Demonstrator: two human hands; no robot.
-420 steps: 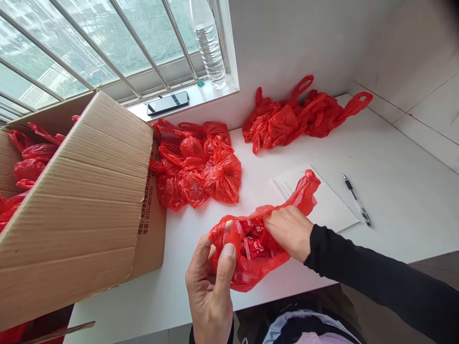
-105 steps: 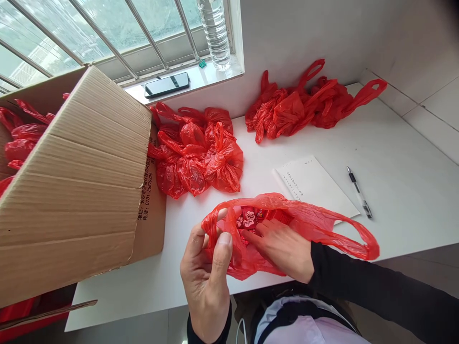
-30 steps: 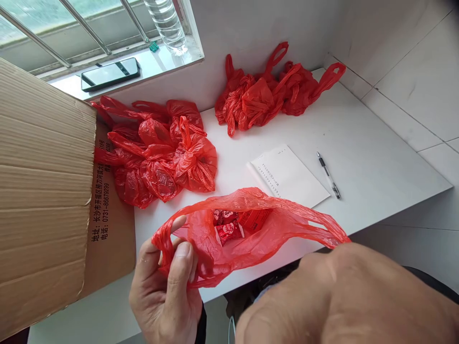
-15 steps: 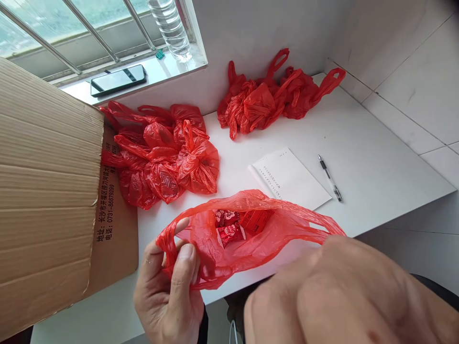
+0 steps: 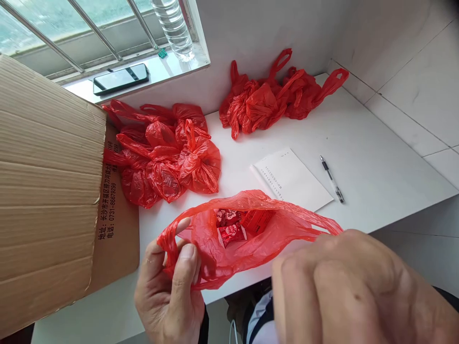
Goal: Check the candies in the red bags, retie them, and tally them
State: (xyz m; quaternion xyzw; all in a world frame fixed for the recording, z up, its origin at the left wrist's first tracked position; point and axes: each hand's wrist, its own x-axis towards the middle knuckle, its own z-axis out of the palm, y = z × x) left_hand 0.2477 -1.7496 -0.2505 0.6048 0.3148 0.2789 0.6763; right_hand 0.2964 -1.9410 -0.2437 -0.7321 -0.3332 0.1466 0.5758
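A red plastic bag hangs with its mouth spread above the table's front edge. Inside it lie several small red wrapped packets and a red packet with dark print. My left hand is closed around the left handle, thumb toward me. My right hand is curled at the other end, where the right handle runs taut behind it; its fingertips are hidden.
Knotted red bags sit beside a cardboard box at left; more red bags lie against the wall. A notepad and pen rest on the table. The sill holds a phone and water bottle.
My right hand has shifted right and slightly down, showing more of my lap below. The bag and my left hand have stayed nearly in place; the view has drifted slightly.
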